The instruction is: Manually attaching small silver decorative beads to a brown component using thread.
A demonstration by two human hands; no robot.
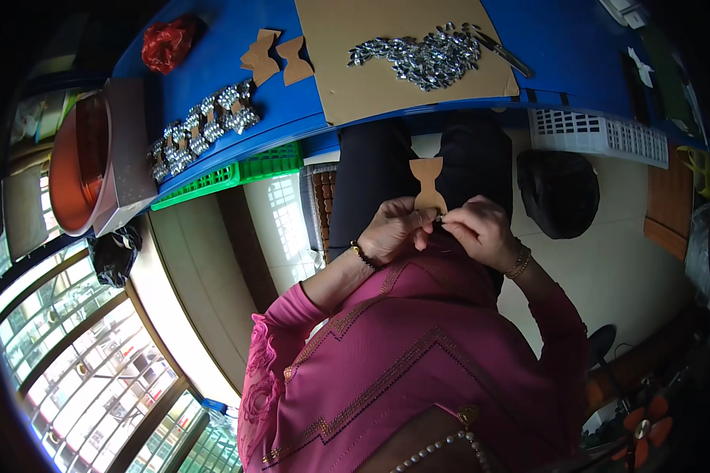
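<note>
My left hand (394, 229) and my right hand (481, 230) meet close together over my lap. Between them they pinch the lower end of a tan bow-shaped cardboard piece (427, 177), which stands up above my fingers. What my fingertips hold where they touch is too small to tell. On the blue table ahead lies a brown cardboard sheet (355, 63) with a pile of silver crystal beads (422, 55) on it. Two more tan bow-shaped pieces (276, 57) lie to its left.
A row of finished silver beaded pieces (201, 130) runs along the table's left edge. A red bag (167, 41), an orange basin (75, 165), a green crate (237, 175), a white basket (599, 134) and a dark round stool (558, 191) are around. A tool (501, 51) lies by the beads.
</note>
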